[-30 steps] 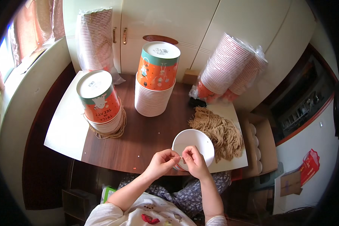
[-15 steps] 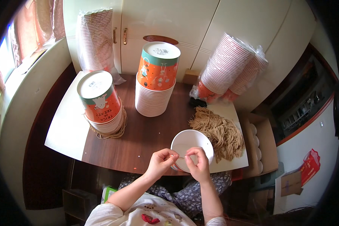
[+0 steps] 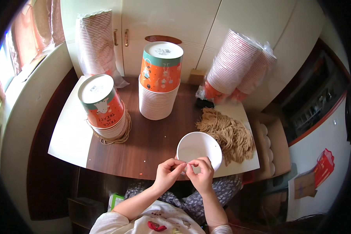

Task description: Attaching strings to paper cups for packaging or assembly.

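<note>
A white paper bucket (image 3: 197, 143) stands with its open mouth up at the near edge of the table. Right at its near rim, my left hand (image 3: 168, 174) and my right hand (image 3: 201, 174) meet fingertip to fingertip. Both are closed in a pinch on a thin tan cord, most of which my fingers hide. To the right of the bucket lies a heap of tan cords (image 3: 228, 134), close beside its wall.
An upside-down stack of orange and green buckets (image 3: 160, 78) stands mid-table. Another stack (image 3: 105, 107), with cords round its base, is at left. Plastic-wrapped bucket stacks (image 3: 95, 43) (image 3: 234, 58) stand at the back. A cardboard box (image 3: 280, 146) is beyond the right edge.
My hands have come together, closing the small gap where the cord showed between them. My right hand moved slightly left. The whole view has shifted a little.
</note>
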`<state>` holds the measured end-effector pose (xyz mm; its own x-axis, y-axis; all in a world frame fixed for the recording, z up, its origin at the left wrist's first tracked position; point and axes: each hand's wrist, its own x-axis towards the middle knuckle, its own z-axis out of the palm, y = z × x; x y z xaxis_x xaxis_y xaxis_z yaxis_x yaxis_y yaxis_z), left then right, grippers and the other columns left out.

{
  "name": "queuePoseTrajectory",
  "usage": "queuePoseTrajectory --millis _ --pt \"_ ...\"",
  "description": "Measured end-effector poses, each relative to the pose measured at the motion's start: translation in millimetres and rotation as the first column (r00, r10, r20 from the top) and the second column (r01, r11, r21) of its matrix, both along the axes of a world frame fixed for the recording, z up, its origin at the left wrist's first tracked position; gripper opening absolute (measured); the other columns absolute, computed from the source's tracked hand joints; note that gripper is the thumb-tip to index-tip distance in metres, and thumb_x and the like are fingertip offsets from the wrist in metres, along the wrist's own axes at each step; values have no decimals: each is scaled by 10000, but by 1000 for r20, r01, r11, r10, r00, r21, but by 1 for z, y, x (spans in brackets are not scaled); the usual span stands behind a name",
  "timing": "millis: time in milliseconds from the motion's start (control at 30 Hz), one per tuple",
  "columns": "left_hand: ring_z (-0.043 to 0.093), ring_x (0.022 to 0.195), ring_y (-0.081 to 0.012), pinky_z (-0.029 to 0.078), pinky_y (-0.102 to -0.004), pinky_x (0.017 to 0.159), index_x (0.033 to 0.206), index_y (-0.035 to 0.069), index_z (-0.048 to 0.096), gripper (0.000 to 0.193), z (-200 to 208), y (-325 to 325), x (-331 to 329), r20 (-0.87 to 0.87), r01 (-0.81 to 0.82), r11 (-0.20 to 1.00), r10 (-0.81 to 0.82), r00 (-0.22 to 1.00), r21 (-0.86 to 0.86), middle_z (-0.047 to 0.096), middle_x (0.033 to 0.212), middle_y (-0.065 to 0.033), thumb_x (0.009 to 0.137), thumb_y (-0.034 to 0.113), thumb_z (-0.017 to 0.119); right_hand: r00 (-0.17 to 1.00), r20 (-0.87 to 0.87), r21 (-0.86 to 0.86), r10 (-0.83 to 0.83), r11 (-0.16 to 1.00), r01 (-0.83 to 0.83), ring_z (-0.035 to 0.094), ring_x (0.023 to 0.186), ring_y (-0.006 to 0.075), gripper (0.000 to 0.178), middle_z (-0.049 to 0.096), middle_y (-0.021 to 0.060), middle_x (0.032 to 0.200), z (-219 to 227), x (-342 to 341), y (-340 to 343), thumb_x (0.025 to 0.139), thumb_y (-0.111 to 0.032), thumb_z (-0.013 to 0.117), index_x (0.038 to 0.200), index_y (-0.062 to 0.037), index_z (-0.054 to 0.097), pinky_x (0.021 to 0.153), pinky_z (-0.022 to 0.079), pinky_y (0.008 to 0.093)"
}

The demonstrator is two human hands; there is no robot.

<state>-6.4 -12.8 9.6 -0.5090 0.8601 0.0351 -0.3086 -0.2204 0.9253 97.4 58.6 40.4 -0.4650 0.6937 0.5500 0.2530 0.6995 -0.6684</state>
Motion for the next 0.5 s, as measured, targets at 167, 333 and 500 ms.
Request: queuePoseTrajectory --millis 167,333,500 --pt "553 679 -61 447 -180 602 864 -11 621 85 1 -2 -2 -164 -23 999 29 986 38 591 799 -29 824 64 616 1000 9 46 -11 999 11 526 669 181 124 530 6 704 -1 2 1 655 -55 669 722 -87 570 666 405 309" --pt "523 685 -73 431 -189 599 858 1 628 84 -6 -2 -4 -253 -62 997 70 965 41 539 837 -34 793 52 644 1000 -14 35 23 999 -22 526 637 171 108 520 57 717 -1 3 6 661 9 639 725 -26 560 596 443 272" --pt "497 676 -60 416 -201 589 874 20 626 88 -8 -1 -8 -314 14 999 -2 949 36 545 851 -32 797 63 627 999 -28 -16 44 999 -45 524 650 184 109 521 59 727 -4 5 6 664 5 636 730 -29 556 609 443 279"
